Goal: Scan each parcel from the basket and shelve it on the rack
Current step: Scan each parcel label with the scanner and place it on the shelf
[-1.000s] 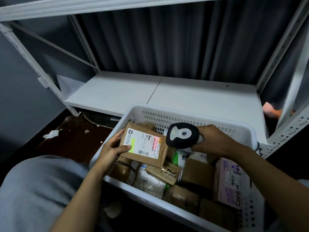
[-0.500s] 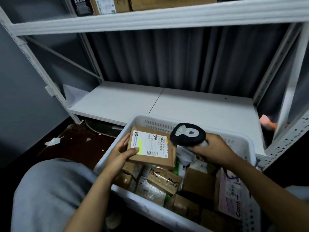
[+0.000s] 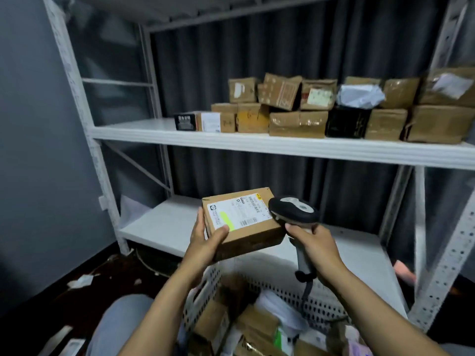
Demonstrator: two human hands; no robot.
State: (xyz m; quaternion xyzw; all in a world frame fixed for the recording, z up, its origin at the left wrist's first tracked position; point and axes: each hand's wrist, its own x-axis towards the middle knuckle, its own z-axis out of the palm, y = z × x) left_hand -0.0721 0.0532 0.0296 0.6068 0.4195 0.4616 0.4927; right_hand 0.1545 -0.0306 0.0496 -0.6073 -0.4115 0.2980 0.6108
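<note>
**Parcel held up before the rack**

The left hand [image 3: 205, 242] grips a brown parcel [image 3: 246, 235] above the white basket [image 3: 277, 286], thumb on its white label [image 3: 239, 211]. The print is too blurred to read; a barcode and a yellow-green stripe show. The right hand [image 3: 316, 249] is curled round the scanner [image 3: 293, 214], whose head is just beside the parcel. Behind are the white rack [image 3: 257, 146], brown boxes [image 3: 298, 124] and a dark curtain [image 3: 257, 47].

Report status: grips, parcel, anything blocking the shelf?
Left grip holds box, label up. Right grip holds scanner beside it. Nothing between box and upper shelf.
</note>
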